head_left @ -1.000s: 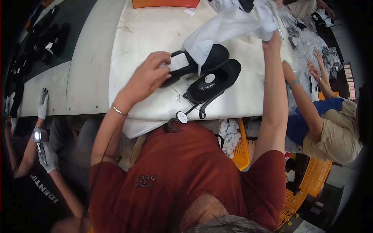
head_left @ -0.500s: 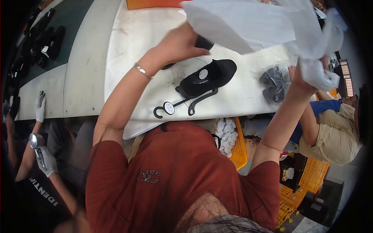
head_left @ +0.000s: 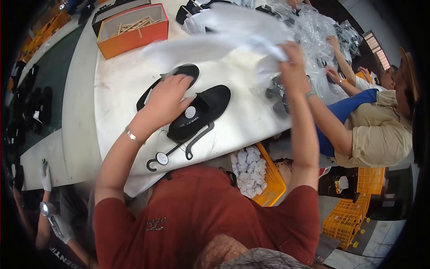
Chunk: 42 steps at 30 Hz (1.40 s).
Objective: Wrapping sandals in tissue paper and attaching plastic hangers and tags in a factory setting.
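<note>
A pair of black slippers lies on the white table. My left hand (head_left: pixel 166 99) is closed over the left slipper (head_left: pixel 190 71) and hides its middle. Just to its right sits the other slipper (head_left: pixel 201 112), with a round white sticker on its strap. A black hanger (head_left: pixel 195 140) with a hook and a round white tag extends from under that slipper toward the table's near edge. Raised on the right, my right hand (head_left: pixel 292 60) grips thin white paper (head_left: pixel 201 49), smeared by motion, which spreads leftward above the slippers.
An orange-red box (head_left: pixel 134 42) of thin wooden sticks stands far left. Clear plastic bags (head_left: pixel 320 45) with dark contents are heaped far right, near co-workers' hands. A yellow basket (head_left: pixel 274 181) of crumpled white paper sits below the near edge. At left, a gloved person is beside more black footwear.
My right hand has swung the white paper leftward across the table. My left hand remains at the left slipper. The view has shifted, bringing the stick box and more plastic bags into sight.
</note>
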Each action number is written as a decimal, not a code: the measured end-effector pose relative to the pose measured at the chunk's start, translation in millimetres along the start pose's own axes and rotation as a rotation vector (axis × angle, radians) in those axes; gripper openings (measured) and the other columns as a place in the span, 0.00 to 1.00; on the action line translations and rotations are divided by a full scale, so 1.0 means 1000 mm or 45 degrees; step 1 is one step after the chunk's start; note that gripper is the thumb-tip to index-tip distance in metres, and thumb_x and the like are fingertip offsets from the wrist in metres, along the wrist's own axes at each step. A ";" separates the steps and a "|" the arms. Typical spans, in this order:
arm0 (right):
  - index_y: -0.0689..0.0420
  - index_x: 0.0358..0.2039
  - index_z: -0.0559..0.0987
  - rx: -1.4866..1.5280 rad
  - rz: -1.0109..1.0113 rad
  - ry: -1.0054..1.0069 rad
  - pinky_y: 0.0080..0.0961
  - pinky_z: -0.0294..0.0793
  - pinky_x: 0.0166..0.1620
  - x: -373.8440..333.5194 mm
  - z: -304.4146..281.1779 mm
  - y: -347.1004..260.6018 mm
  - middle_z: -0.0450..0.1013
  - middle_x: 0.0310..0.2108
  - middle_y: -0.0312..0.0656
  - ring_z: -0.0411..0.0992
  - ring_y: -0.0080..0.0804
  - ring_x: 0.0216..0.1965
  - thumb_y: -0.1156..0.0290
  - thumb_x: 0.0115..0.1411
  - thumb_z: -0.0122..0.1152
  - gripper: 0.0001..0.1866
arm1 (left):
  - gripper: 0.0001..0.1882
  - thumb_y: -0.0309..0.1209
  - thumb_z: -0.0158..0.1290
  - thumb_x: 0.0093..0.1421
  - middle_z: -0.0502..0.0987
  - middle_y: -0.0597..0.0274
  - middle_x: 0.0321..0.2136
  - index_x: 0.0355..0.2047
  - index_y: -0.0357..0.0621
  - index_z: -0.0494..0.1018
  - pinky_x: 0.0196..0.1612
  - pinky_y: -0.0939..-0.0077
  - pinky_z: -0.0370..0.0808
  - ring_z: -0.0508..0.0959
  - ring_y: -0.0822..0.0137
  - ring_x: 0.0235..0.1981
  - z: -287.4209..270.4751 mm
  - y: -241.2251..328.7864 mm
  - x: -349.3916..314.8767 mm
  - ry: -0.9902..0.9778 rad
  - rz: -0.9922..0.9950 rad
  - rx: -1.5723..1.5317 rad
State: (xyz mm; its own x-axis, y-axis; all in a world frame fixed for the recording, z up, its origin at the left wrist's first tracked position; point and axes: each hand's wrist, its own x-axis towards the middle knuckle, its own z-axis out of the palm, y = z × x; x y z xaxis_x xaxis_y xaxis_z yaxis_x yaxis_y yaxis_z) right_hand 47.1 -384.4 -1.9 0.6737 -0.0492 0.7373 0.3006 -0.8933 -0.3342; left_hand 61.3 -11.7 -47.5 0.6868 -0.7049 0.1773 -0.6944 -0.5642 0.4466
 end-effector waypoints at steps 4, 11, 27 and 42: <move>0.59 0.45 0.80 -1.025 -0.103 0.230 0.46 0.74 0.52 0.058 -0.127 0.182 0.75 0.46 0.55 0.73 0.56 0.49 0.78 0.49 0.58 0.20 | 0.37 0.46 0.63 0.55 0.74 0.48 0.51 0.61 0.41 0.67 0.51 0.56 0.72 0.75 0.50 0.50 0.025 -0.012 -0.040 0.163 0.092 0.196; 0.58 0.38 0.84 -1.522 0.572 -1.023 0.46 0.78 0.48 -0.016 -0.217 0.358 0.81 0.37 0.53 0.79 0.56 0.43 0.74 0.57 0.57 0.11 | 0.48 0.41 0.67 0.53 0.76 0.49 0.43 0.71 0.50 0.55 0.47 0.58 0.75 0.77 0.47 0.43 0.040 0.010 -0.030 -0.358 -0.039 -0.118; 0.53 0.64 0.71 0.187 0.060 -0.979 0.47 0.60 0.67 -0.210 0.038 -0.131 0.62 0.66 0.57 0.60 0.58 0.66 0.60 0.58 0.66 0.33 | 0.20 0.36 0.67 0.51 0.72 0.58 0.52 0.44 0.49 0.77 0.49 0.59 0.76 0.73 0.53 0.52 0.015 -0.053 -0.048 -0.337 0.160 0.200; 0.61 0.43 0.78 0.691 -0.873 -1.126 0.35 0.75 0.53 -0.162 0.263 -0.299 0.72 0.49 0.50 0.69 0.48 0.54 0.78 0.51 0.58 0.16 | 0.20 0.32 0.68 0.48 0.73 0.50 0.51 0.40 0.41 0.74 0.53 0.57 0.73 0.73 0.45 0.52 -0.097 -0.130 -0.277 0.280 -0.633 0.502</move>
State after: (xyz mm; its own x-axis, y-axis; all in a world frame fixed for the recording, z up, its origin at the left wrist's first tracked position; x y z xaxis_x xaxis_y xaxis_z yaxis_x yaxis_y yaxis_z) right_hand 25.2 8.1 -176.1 0.4277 0.8602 0.2778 0.8681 -0.3052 -0.3914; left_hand -18.3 298.7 -69.7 0.9439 -0.2403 0.2263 -0.2821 -0.9433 0.1749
